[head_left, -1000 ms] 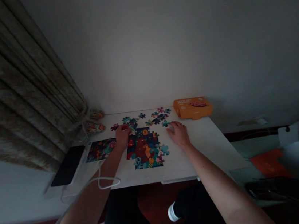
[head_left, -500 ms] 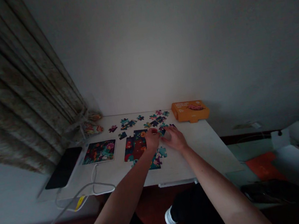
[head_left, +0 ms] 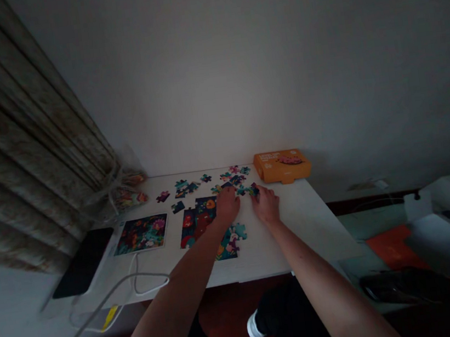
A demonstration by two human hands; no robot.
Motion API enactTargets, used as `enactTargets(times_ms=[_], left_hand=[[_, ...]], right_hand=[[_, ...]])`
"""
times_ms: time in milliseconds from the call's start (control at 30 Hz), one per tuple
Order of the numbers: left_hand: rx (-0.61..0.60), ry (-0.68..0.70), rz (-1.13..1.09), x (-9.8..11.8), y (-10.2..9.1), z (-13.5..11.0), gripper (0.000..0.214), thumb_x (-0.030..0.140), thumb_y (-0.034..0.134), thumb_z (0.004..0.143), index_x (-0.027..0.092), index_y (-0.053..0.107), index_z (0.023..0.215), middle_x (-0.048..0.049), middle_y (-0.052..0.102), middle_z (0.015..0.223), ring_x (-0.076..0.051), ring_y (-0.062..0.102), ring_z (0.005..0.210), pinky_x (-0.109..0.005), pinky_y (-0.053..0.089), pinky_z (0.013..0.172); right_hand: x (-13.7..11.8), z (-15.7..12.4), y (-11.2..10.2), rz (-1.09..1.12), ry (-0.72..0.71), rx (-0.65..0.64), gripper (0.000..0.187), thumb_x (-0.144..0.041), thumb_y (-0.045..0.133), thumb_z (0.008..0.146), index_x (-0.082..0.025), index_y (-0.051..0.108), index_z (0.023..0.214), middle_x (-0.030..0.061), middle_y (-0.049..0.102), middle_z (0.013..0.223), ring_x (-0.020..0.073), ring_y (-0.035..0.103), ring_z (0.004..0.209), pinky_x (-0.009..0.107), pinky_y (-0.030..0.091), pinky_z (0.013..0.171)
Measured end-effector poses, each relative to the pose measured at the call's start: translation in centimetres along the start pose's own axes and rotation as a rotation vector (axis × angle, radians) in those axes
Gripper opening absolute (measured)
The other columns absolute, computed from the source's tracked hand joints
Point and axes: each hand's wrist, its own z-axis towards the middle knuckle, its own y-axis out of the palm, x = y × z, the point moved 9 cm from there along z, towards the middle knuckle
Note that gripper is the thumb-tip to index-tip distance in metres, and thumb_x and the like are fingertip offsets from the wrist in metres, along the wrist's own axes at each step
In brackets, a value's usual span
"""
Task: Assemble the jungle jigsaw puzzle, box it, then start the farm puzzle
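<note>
Puzzle pieces are being worked on with both hands, on the white surface (head_left: 306, 218) in the lower middle of the frame. The left hand (head_left: 227, 205) has just been moved across. A second ago it was being used by the loose pieces at the left (head_left: 193, 186); now it is being held over the upper right part of the joined puzzle (head_left: 198, 219). Its fingers are being kept curled, and whether a piece is being pinched under that grip cannot be told.

The right hand (head_left: 268, 205) is being held just to the right, a little apart from the left one. Its thumb and fingers are being bent by a dark piece (head_left: 254, 189); whether it is being pinched or only touched cannot be told.

So the work is now being done by both hands near one side of the puzzle, and the left pile is being left alone. One lone piece (head_left: 177, 207), which could not be seen a second ago, is being shown near the puzzle's upper left. The puzzle's middle is being partly hidden by the left arm. Farther up, more loose pieces (head_left: 237, 179) are being left near the orange box (head_left: 285, 166).
</note>
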Motion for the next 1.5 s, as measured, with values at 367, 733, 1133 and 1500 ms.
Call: enactTargets(times_ms=[367, 733, 1133, 1500], left_hand=[[-0.011, 0.019, 0.215, 2.2, 1.3, 1.5, 0.029, 0.028, 0.057, 0.097, 0.019, 0.067, 0.122, -0.0179, 0.072, 0.122, -0.037, 0.061, 0.121, -0.056, 0.040, 0.106], [0.006, 0.080, 0.240, 0.9, 0.6, 1.7, 0.044, 0.024, 0.063, 0.090, 0.020, 0.059, 0.134, -0.0155, 0.073, 0.120, -0.032, 0.065, 0.117, -0.047, 0.037, 0.113], [0.003, 0.171, 0.124, 1.5, 0.2, -2.4, 0.016, 0.025, 0.063, 0.093, 0.020, 0.060, 0.108, -0.0124, 0.070, 0.101, -0.029, 0.066, 0.107, -0.040, 0.049, 0.099], [0.018, 0.260, 0.190, 3.0, -1.6, -5.9, 0.031, 0.023, 0.056, 0.098, 0.022, 0.060, 0.129, -0.0139, 0.065, 0.137, -0.030, 0.060, 0.126, -0.046, 0.042, 0.111]], right_hand=[[0.0, 0.2, 0.2, 0.020, 0.056, -0.073, 0.038, -0.025, 0.051, 0.096, -0.021, 0.065, 0.130, 0.0152, 0.070, 0.128, 0.0319, 0.057, 0.118, 0.043, 0.042, 0.095], [0.1, 0.3, 0.3, 0.002, 0.059, -0.063, 0.039, -0.022, 0.045, 0.097, -0.021, 0.063, 0.131, 0.0184, 0.060, 0.140, 0.0338, 0.053, 0.125, 0.047, 0.043, 0.097], [-1.3, -0.4, 0.7, 0.086, -0.048, -0.175, 0.031, -0.038, 0.047, 0.103, -0.024, 0.072, 0.115, 0.0078, 0.079, 0.101, 0.0239, 0.073, 0.091, 0.031, 0.049, 0.080], [0.4, 0.6, 1.5, 0.285, -0.008, -0.143, 0.030, -0.038, 0.045, 0.101, -0.023, 0.072, 0.099, 0.0066, 0.078, 0.088, 0.0234, 0.072, 0.082, 0.031, 0.051, 0.074]])
